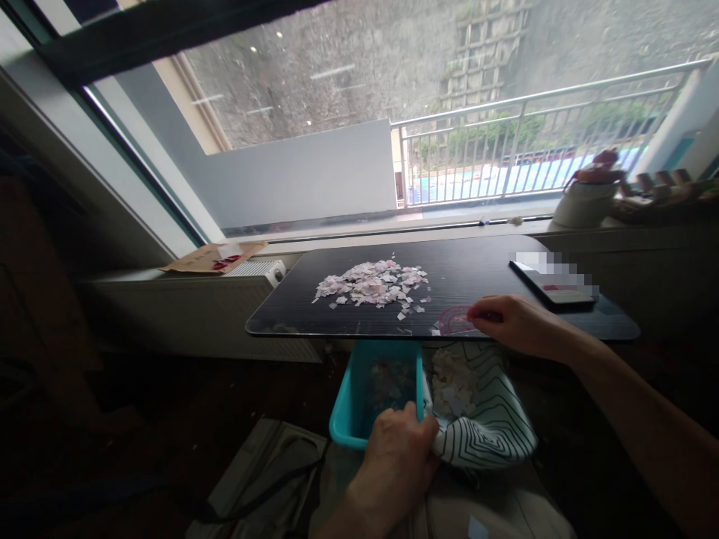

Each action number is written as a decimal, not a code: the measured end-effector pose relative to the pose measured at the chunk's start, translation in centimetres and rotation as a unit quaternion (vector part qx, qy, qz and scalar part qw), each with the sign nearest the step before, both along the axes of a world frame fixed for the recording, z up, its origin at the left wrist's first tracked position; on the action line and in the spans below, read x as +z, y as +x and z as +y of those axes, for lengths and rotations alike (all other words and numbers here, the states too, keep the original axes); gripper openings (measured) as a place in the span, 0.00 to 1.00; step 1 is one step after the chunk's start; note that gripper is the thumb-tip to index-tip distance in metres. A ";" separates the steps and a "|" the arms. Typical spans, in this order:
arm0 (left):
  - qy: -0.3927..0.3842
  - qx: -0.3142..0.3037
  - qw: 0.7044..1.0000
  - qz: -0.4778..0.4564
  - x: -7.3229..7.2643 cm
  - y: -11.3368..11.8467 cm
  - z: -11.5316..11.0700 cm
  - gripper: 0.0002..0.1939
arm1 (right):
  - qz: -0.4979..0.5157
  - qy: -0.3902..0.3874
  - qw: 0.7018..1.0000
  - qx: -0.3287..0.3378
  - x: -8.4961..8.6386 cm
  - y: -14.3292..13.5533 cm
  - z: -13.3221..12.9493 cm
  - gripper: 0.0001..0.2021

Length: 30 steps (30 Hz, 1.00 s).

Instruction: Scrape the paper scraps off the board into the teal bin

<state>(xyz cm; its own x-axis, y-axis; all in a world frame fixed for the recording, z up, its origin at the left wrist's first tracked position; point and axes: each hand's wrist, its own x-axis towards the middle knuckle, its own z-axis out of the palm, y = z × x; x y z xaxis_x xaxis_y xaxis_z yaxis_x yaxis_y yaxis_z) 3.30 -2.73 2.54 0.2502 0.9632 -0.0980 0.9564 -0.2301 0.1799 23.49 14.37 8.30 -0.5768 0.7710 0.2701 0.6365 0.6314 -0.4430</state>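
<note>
My left hand (400,449) is closed on the near right rim of a teal bin (349,404), which has small scraps inside. Beside it, a white cloth bag with black lines (505,427) lies open with pale paper scraps (454,382) in it. My right hand (499,314) is over the dark tabletop (472,269), fingers pinched together at the edge of a pinkish-red round patterned piece (454,320); whether they grip it is too small to tell. A heap of torn pale paper bits (376,283) lies left of that hand.
A phone or tablet (556,283) rests on the table's right side. Behind the table is a window with a sill. A brown paper envelope (213,258) lies at the left, by a white radiator (258,269). A pale pot (587,198) stands at the right.
</note>
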 end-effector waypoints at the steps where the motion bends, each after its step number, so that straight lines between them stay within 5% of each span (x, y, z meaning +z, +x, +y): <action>1: -0.002 0.002 1.000 0.001 0.0 0.0 0.0 0.03 | 0.004 0.004 1.000 -0.004 0.0 -0.1 0.0 0.12; 9: -0.011 -0.002 1.000 0.006 0.0 -0.1 0.1 0.04 | 0.033 0.005 0.999 0.004 -0.2 -2.1 0.9 0.13; 20: 0.002 -0.002 1.000 0.007 -0.3 -0.1 0.2 0.03 | -0.004 -0.002 1.000 0.006 0.1 -0.2 -0.2 0.12; 30: -0.027 -0.001 1.000 0.004 0.1 0.0 0.2 0.05 | 0.018 0.023 0.999 0.026 0.6 -2.7 -0.1 0.13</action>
